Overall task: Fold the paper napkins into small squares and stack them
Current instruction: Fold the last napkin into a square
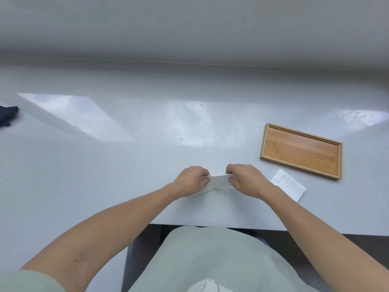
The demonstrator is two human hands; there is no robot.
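Note:
A white paper napkin (219, 182) lies on the pale grey table in front of me, partly folded, its far edge lifted. My left hand (192, 180) pinches its left end and my right hand (245, 179) pinches its right end; both hands hide the napkin's corners. A second white napkin (289, 185), folded into a small square, lies flat just right of my right wrist, below the tray.
An empty bamboo tray (301, 150) sits at an angle to the right of my hands. A dark cloth-like object (7, 118) shows at the far left edge. The table's near edge (210, 226) runs just above my lap, and a wall rises behind the table.

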